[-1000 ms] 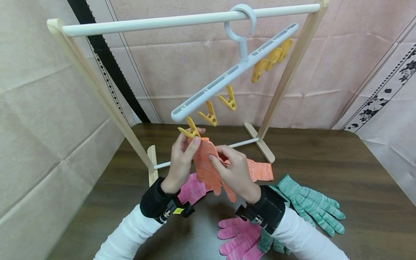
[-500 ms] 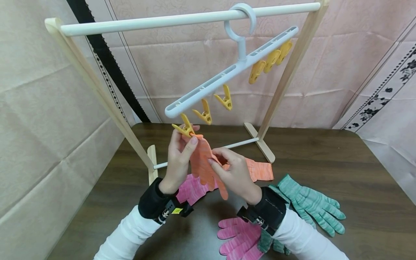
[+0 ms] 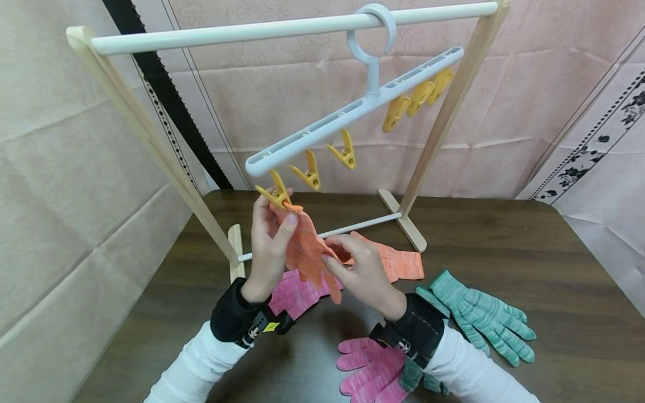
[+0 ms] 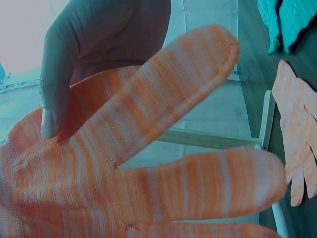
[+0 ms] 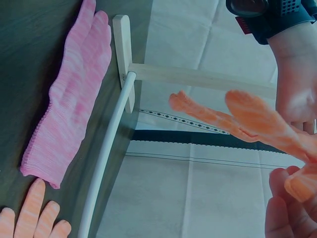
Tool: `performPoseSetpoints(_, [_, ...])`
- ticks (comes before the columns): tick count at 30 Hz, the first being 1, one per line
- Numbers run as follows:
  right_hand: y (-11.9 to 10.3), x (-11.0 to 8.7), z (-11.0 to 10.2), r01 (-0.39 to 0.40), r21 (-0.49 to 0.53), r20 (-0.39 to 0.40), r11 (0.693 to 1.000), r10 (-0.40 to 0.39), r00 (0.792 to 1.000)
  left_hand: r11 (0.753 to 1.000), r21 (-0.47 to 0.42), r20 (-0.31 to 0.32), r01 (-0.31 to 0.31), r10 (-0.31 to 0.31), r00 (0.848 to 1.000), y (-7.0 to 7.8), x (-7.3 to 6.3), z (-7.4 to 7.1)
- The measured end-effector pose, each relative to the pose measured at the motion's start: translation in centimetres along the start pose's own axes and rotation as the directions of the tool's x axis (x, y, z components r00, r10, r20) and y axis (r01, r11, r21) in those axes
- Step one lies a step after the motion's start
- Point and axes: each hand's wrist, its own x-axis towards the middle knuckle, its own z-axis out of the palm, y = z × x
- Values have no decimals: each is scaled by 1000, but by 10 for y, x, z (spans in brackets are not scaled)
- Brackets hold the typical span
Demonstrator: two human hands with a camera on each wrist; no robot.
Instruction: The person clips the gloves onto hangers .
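Note:
My left hand holds the cuff of an orange glove, thumb in front, right at a yellow clip under the hanger's near end. The cuff edge shows at the clip's jaws. My right hand pinches the same glove by its side, lower down. In the left wrist view the glove's striped fingers spread large across the picture. A second orange glove lies on the table behind my right hand. The pale blue hanger hangs tilted in this view from the white rod.
Several other yellow clips hang along the hanger, one clip nearby. A pink glove lies behind my left wrist. Another pink glove and green gloves lie at the right front. A wooden post stands at the right.
My left hand, the orange glove and the clip have shifted left and slightly up. The hanger's near end has swung left with them. My right hand keeps its pinch on the glove.

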Motion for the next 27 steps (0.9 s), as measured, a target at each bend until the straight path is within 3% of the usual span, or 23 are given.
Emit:
performPoseSetpoints(10, [3, -5, 0, -40, 7, 48, 999, 40, 998, 999, 45, -8, -11, 11, 1000, 1, -3, -2])
performPoseSetpoints(19, [12, -10, -1, -41, -35, 51, 999, 43, 998, 982, 153, -51, -109, 118, 992, -1, -9, -3])
performPoseSetpoints(22, [15, -12, -2, -47, -39, 47, 998, 49, 998, 966, 204, -62, -158, 174, 983, -1, -10, -2])
performPoseSetpoints(27, [20, -15, -3, -86, -47, 56, 995, 89, 995, 920, 304, -97, -247, 288, 953, -1, -12, 1])
